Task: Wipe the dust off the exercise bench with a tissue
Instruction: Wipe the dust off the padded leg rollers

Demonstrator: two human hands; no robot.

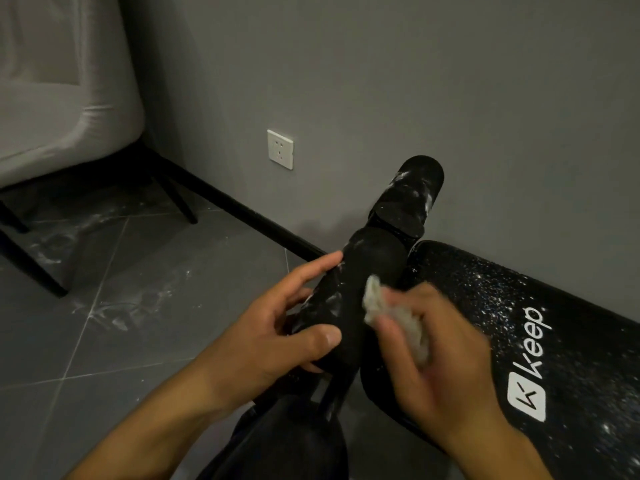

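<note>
The left hand is curled round the near roller of the exercise bench, thumb on top and fingers along its far side, and it holds the roller steady. The right hand pinches a crumpled tissue between thumb and fingers and presses it on the right side of this same roller, just beside the front end of the pad. This hand is a little blurred, so I judge it is in a wiping stroke. I see 3 risks from here. First, the tissue is small and bunched - if it is full of dust, it may only smear the white powder along the black foam and not lift it. Second, thin paper rubbed hard on foam can tear and leave bits behind. Third, dust that is pushed off can fall on the grey floor, where white marks already lie, or on the pad, which is covered with white specks around the "keep" logo. The far roller also shows white patches, so much of the work seems not yet done - 1 tissue may not be enough.
</note>
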